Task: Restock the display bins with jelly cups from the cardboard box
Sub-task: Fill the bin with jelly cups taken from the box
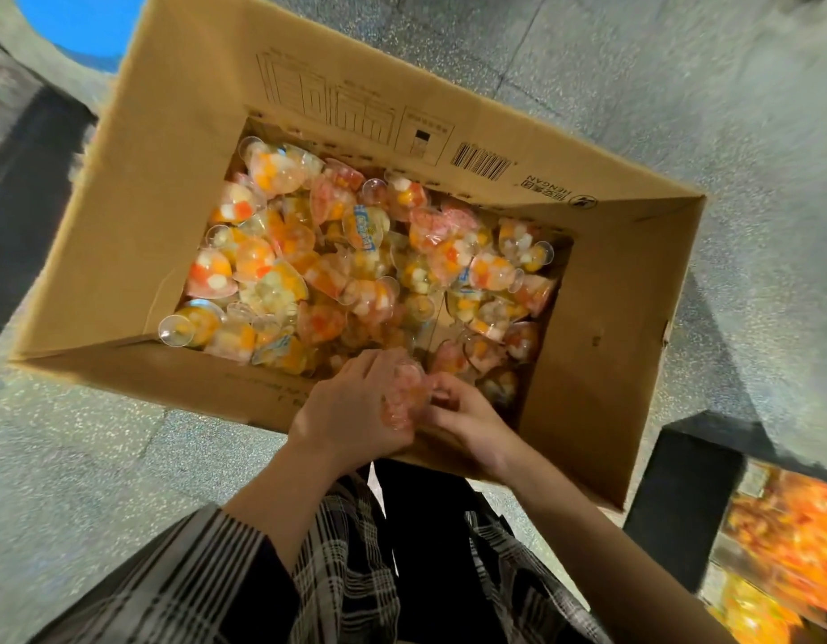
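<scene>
Nearest the camera, plaid sleeves (202, 564) lead to two bare hands meeting over the near wall of the cardboard box (170, 146). The left hand (351, 411) curls around a small cluster of jelly cups (404, 397), fingers wrapped over the top; the right hand (467, 420) pinches the same cluster from the other side, fingertips bent in against the clear plastic. How many cups are in the grasp I cannot tell, as they are blurred.

The likely trouble is slippage: the cups are smooth, glossy and rounded, so a loose handful could shed one onto the floor while being carried out of the box. Their thin stemmed bases could also snag on neighbours and drag extra cups out.

Beyond the hands, the box holds a loose heap of transparent goblet-shaped cups (355, 253) with orange, red and white fruit pieces, some with printed foil lids. The box is matte brown corrugated board with a barcode (481, 162) on its far flap. To the right sits a display bin (783, 536), blurred, with orange contents. The floor (681, 86) is speckled grey.
</scene>
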The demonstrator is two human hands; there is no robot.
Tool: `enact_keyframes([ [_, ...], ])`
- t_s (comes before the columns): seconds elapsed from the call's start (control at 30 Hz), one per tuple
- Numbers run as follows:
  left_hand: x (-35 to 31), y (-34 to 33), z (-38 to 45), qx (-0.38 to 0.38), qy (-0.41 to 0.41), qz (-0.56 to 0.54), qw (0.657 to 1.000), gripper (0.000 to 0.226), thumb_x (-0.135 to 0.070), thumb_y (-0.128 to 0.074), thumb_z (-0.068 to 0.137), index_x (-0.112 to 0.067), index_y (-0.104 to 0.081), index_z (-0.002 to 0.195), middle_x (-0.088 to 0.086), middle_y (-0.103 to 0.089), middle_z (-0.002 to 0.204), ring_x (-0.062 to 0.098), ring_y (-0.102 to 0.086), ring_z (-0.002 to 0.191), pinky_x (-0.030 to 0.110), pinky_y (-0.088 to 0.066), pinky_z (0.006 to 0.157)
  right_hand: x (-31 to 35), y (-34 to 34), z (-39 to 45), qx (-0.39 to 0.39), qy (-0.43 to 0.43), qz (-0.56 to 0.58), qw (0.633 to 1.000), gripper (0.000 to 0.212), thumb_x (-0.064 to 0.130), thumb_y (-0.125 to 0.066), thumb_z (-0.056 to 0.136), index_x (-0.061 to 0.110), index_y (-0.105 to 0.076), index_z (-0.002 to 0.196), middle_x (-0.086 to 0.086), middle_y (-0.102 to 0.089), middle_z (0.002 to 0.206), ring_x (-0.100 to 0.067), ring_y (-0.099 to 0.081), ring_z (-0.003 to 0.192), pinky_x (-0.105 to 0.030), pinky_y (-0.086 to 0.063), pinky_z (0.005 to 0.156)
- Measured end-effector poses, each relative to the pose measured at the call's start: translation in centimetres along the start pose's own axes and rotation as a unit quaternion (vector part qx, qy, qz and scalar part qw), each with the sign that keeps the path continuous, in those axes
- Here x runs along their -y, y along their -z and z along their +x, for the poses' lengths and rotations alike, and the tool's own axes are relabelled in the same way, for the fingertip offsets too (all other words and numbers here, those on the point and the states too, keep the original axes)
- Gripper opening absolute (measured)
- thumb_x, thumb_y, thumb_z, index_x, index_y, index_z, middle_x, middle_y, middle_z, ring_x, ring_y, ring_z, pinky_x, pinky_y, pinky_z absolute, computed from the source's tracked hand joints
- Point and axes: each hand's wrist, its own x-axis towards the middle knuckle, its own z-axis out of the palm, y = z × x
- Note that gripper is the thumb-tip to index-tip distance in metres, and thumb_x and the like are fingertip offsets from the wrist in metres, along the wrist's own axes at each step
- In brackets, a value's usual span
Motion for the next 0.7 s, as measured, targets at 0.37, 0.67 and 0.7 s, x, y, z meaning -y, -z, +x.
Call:
enact_keyframes([
  [0.37,0.0,-0.6,0.1,-0.007,0.049,0.014,0.999,0.081,-0.050,-0.060,0.083,-0.026,-0.019,0.148,-0.005,-0.037,0.139,0.019,-0.047,0.119,0.033,-0.047,0.083,-4.4,6.9,6.5,-0.116,-0.122,-0.168,0.971,0.056,0.008,-0.063,0.089,0.013,-0.043,0.141,-0.009,-0.050,0.140,-0.022,-0.054,0.119,-0.032,-0.046,0.099],
  [0.67,0.0,-1.0,0.3,-0.043,0.103,0.032,0.993,0.080,-0.054,-0.059,0.085,-0.031,-0.015,0.148,-0.008,-0.032,0.144,0.017,-0.047,0.121,0.030,-0.046,0.078,-7.0,5.4,14.1,-0.223,-0.181,-0.401,0.870,0.048,0.051,-0.054,0.088,0.014,-0.053,0.117,-0.008,-0.060,0.115,-0.029,-0.058,0.104,-0.039,-0.052,0.085],
  [0.7,0.1,-0.9,0.3,-0.039,0.096,0.035,0.994,0.079,-0.054,-0.057,0.085,-0.031,-0.015,0.148,-0.008,-0.031,0.144,0.017,-0.047,0.121,0.030,-0.047,0.079,-7.2,5.3,14.5,-0.245,-0.185,-0.392,0.868,0.043,0.048,-0.055,0.089,0.013,-0.056,0.113,-0.009,-0.061,0.112,-0.028,-0.059,0.101,-0.039,-0.053,0.084],
])
